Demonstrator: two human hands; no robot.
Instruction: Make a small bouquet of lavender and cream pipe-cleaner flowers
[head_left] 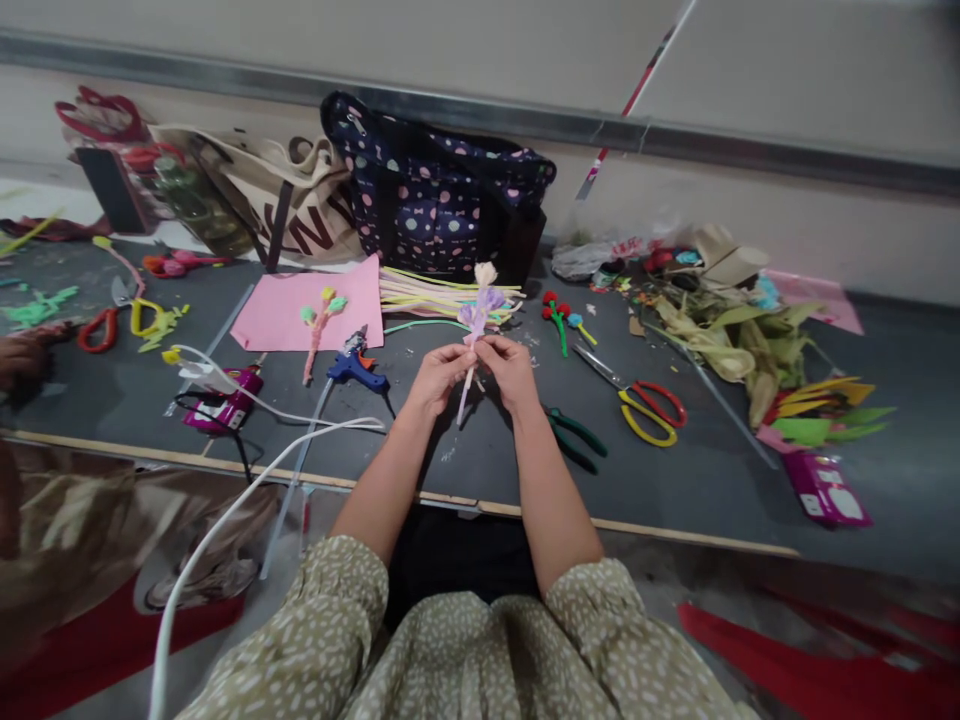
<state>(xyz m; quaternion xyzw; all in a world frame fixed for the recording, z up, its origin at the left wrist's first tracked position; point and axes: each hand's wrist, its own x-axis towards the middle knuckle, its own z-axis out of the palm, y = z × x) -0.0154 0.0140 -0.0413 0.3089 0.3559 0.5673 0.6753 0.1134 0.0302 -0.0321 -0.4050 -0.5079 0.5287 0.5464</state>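
Flower (480, 305) at centre frame — left hand (437, 378) and right hand (511, 368) both have fingers closed on its stem — gripping near the petals likely steadies it.

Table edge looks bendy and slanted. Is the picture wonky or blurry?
Head view: the wide lens bends and tilts the table edge and wall rail; the corners smear; the flower in the left hand and right hand is fairly sharp; light is soft, shadows faint.
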